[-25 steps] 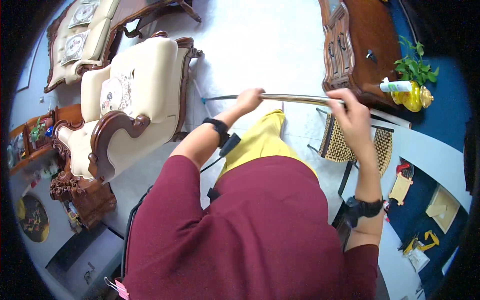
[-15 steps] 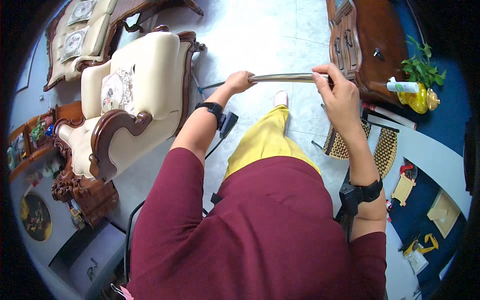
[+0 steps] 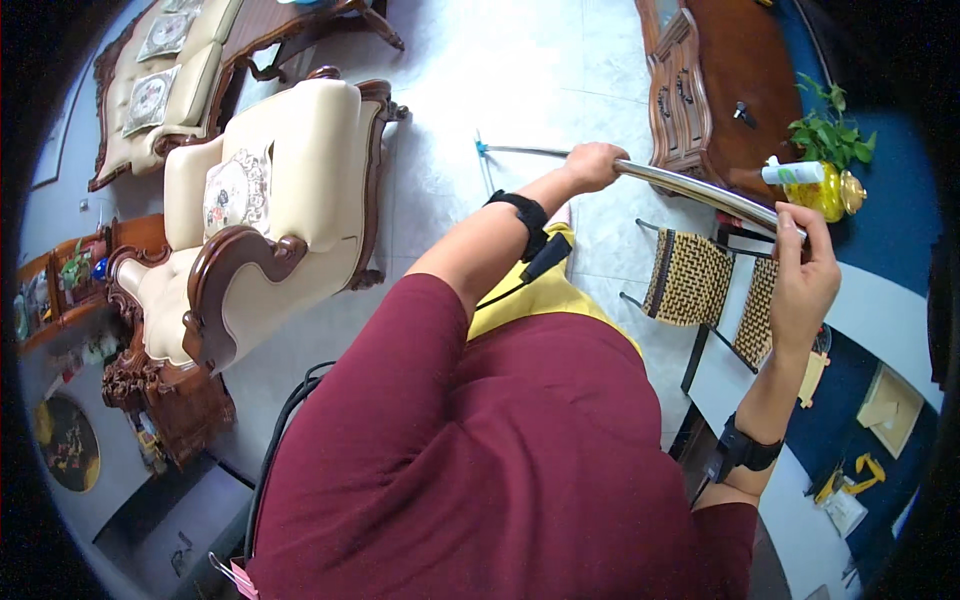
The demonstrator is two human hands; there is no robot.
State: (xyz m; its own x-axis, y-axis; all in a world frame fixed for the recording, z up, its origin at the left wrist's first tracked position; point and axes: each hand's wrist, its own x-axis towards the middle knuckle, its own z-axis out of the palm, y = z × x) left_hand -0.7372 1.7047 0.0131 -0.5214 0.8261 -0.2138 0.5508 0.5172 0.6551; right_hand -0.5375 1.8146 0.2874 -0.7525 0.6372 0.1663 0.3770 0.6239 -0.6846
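Note:
A long, shiny metal-handled mop (image 3: 697,186) slants across in front of me, its top end at the right. My left hand (image 3: 594,167) is wrapped round the middle of the handle. Higher up, my right hand (image 3: 810,265) grips the top end between thumb and fingers. Beyond my left hand the thin pole runs left to a blue joint (image 3: 481,148). The narrow pale head at that joint lies on the light tiled floor (image 3: 440,190); its exact shape is hard to make out.
A cream armchair (image 3: 300,140) with carved wood stands left, a matching sofa (image 3: 190,70) behind it. At the right are a wooden cabinet (image 3: 740,60), a potted plant (image 3: 835,135), and a woven chair (image 3: 690,278). Shelves with small items line the far right.
Both hands have moved right with the mop, my right hand also lower. The handle now slants more, and the blue joint and head have slid right, away from the armchair.

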